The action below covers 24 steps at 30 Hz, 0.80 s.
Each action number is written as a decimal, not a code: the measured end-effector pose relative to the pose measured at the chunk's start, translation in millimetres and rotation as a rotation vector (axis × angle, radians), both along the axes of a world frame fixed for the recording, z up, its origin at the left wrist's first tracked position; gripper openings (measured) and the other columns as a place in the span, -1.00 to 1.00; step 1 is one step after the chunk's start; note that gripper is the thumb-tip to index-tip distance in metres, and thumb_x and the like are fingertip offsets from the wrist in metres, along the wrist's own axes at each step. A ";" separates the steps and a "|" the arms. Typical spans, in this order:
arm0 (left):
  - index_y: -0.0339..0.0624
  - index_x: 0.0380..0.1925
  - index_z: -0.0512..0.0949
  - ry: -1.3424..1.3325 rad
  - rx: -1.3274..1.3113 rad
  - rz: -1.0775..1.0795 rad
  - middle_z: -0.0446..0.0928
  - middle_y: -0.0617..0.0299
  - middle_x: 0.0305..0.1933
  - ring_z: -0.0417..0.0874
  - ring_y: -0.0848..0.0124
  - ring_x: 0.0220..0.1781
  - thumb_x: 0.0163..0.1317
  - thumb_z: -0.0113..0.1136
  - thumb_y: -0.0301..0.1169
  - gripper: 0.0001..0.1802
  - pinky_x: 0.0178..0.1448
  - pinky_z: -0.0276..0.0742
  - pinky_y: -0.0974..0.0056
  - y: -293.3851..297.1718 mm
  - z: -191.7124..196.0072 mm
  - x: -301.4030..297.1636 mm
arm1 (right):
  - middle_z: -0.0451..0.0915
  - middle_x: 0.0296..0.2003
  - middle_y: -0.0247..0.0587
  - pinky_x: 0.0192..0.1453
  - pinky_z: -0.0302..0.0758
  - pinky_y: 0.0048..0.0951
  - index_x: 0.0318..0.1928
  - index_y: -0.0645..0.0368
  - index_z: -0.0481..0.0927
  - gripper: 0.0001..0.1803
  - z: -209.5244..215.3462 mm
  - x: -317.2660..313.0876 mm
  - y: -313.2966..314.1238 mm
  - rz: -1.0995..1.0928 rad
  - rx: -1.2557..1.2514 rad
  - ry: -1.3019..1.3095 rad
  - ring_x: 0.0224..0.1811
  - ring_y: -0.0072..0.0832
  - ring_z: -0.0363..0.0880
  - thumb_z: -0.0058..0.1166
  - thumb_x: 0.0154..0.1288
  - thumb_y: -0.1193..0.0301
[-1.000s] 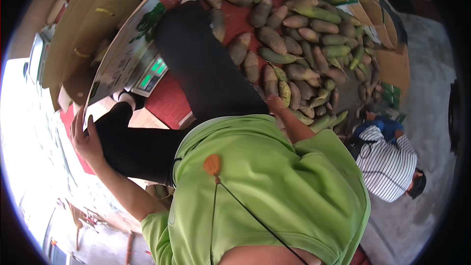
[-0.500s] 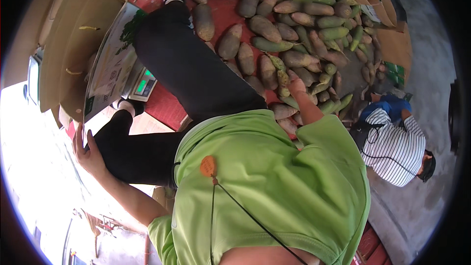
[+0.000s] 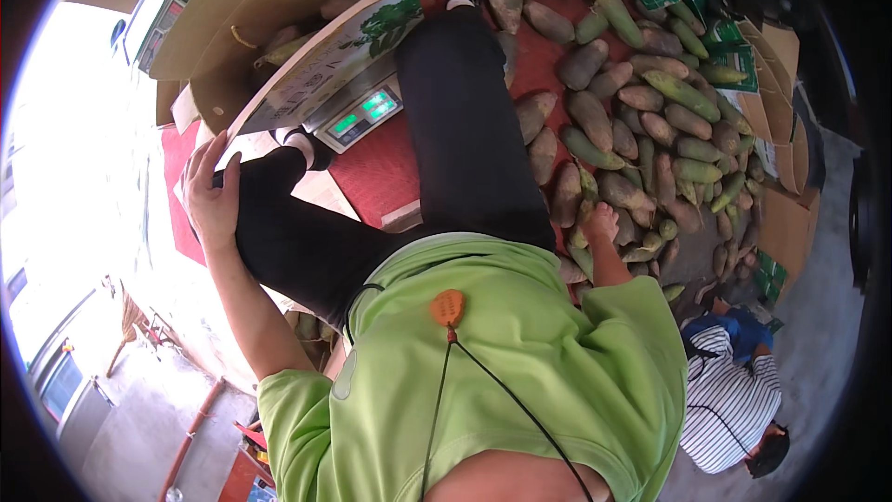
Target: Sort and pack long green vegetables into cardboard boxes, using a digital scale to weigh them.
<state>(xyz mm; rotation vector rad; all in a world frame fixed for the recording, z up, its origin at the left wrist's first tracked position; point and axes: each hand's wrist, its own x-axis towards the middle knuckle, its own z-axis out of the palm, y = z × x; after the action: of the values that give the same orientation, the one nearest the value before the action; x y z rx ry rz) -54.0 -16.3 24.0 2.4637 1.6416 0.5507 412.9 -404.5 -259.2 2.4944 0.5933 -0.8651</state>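
Shirt cloth (image 3: 520, 363), bright green, fills the nearest part of the view, and the person sits on the red floor mat (image 3: 376, 172) with both black-trousered legs stretched out past the weighing scale (image 3: 358, 116). The left hand (image 3: 212, 195) lies on the bent knee, nearer the person than the scale and to its left. Its fingers are spread flat over the cloth and hold nothing. The right hand (image 3: 602, 221) is down on the near edge of the pile of oblong green-and-brown fruits (image 3: 650, 130), well to the right of the scale. Its fingers point into the heap and are too small and too hidden to tell whether they are curled round a fruit or only resting there. To do this pick well, it seems wise to take a fruit from the loose edge, not one wedged under others, and to close the whole hand round its thick middle so that it does not roll. The left hand on the knee looks like a useful brace for leaning across. An open cardboard box (image 3: 279, 37) stands on the scale's platform, touching it, with a few fruits showing inside. Far to the right of the scale, and nearer the viewer, another person in a striped shirt (image 3: 734, 400) crouches on the concrete.
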 end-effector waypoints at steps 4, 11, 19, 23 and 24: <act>-0.15 -0.12 0.62 -0.001 0.015 0.004 0.61 0.13 -0.13 0.61 0.21 -0.08 0.02 0.27 -0.52 -0.66 0.04 0.47 0.22 2.3 0.5 -1.0 | 0.44 0.10 -0.16 0.19 0.40 -0.16 0.09 0.04 0.31 -0.21 -13.8 -3.6 -4.0 -0.198 0.081 -0.015 0.22 -0.18 0.35 0.43 -0.20 0.29; -0.09 -0.15 0.62 0.063 0.003 -0.020 0.59 0.20 -0.09 0.54 0.23 0.03 0.03 0.28 -0.46 -0.68 0.18 0.36 0.19 5.4 3.9 -3.7 | 0.51 0.00 -0.07 0.12 0.44 -0.13 0.02 0.07 0.34 -0.28 -14.1 -18.2 -10.6 -0.217 0.330 -0.198 0.11 -0.07 0.45 0.42 -0.20 0.28; -0.13 -0.26 0.65 0.065 0.034 0.004 0.62 0.22 -0.16 0.57 0.25 0.01 0.01 0.28 -0.47 -0.77 0.16 0.38 0.18 -0.7 11.3 -0.4 | 0.50 -0.06 0.05 0.06 0.43 -0.14 0.00 0.16 0.36 -0.31 36.9 13.1 25.7 -0.220 0.635 -0.036 0.03 -0.01 0.47 0.41 -0.21 0.40; -0.13 -0.29 0.64 0.064 0.045 -0.011 0.62 0.23 -0.18 0.57 0.25 0.01 0.00 0.27 -0.47 -0.79 0.15 0.38 0.18 0.8 11.9 0.0 | 0.49 -0.08 -0.04 0.09 0.38 -0.31 0.01 0.31 0.34 -0.39 84.0 26.7 101.6 -0.189 1.212 0.155 -0.01 -0.25 0.47 0.32 -0.10 0.58; -0.11 -0.30 0.64 0.061 0.047 -0.016 0.61 0.24 -0.18 0.57 0.25 0.02 0.01 0.25 -0.46 -0.80 0.16 0.37 0.16 0.6 12.6 -1.0 | 0.48 -0.05 -0.07 0.11 0.38 -0.33 0.04 0.31 0.33 -0.39 97.7 29.2 127.0 -0.164 1.272 0.216 0.00 -0.31 0.46 0.30 -0.07 0.60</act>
<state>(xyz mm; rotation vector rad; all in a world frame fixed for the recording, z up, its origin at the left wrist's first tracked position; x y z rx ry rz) -55.1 -15.6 36.6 2.5492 1.6481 0.5237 442.1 -277.5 -161.5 3.6109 1.3407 -0.9951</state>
